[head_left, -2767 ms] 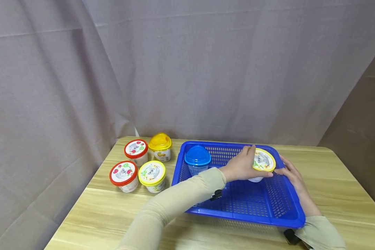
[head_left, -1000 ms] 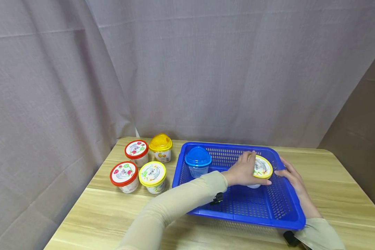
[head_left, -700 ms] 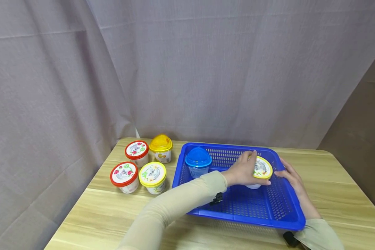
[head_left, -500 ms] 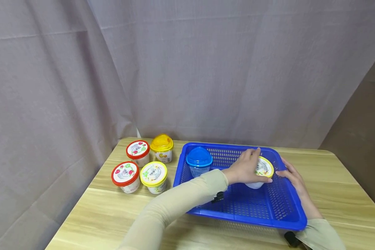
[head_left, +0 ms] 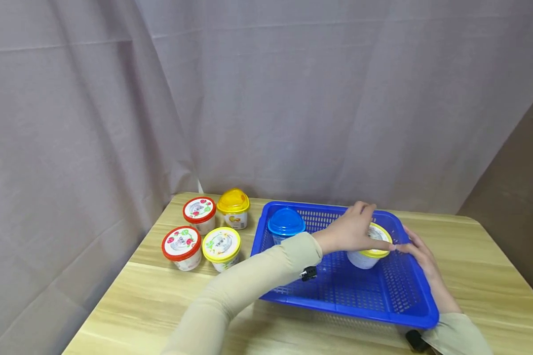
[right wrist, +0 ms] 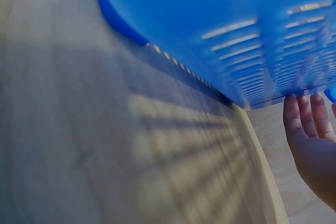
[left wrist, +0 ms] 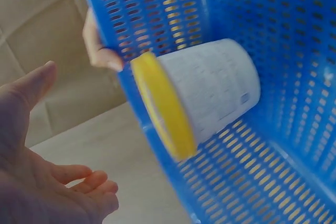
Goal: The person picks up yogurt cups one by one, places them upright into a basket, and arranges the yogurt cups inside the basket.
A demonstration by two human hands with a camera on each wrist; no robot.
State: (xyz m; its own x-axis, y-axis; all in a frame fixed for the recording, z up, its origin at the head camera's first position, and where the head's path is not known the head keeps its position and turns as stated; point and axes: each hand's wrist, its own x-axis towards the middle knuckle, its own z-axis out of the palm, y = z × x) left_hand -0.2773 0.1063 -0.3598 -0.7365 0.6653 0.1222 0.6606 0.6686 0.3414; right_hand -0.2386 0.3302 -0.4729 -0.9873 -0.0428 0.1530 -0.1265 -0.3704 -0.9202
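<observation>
A white tub with a yellow lid point(head_left: 364, 259) stands in the back right corner of the blue plastic basket point(head_left: 337, 308). My left hand point(head_left: 348, 231) hovers over the tub in the head view. In the left wrist view, that hand point(left wrist: 50, 171) is apart from the tub point(left wrist: 215, 85), its thumb and fingers spread. At the basket's right side, my right hand point(head_left: 424, 256) holds the rim, thumb over the edge and fingers along the outer wall. The right wrist view has its fingers point(right wrist: 307, 116) against the slotted wall. A blue-lidded tub point(head_left: 286, 222) sits at the basket's back left.
Left of the basket on the wooden table point(head_left: 129, 305) stand two red-lidded tubs point(head_left: 181, 241) point(head_left: 199, 209), a yellow-lidded tub point(head_left: 221, 245) and a tub with a domed yellow lid point(head_left: 233, 202). A grey curtain point(head_left: 271, 98) hangs behind.
My left hand lowered the yellow-lidded tub into the basket, then let go of it and rose slightly. The right hand has stayed at the basket's right rim.
</observation>
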